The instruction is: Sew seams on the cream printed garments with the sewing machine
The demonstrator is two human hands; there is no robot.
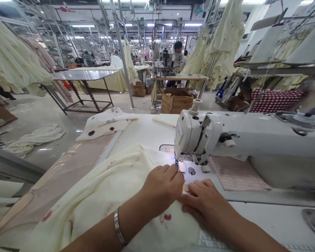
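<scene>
Pale yellow fabric with small red prints spreads over the left of the machine table and under my forearms. Close to the needle of the white sewing machine, my left hand is closed on the fabric, its fingertips hidden beneath the knuckles. Just right of it, my right hand pinches the fabric's edge between thumb and fingers. The lit needle area lies directly beyond my left fingers. A silver bangle circles my left wrist.
A white cloth piece with dark spots lies at the table's back left. Pinkish checked cloth sits below the machine arm. Cardboard boxes, a metal-legged table and hanging pale yellow garments stand beyond. A person sits farther back.
</scene>
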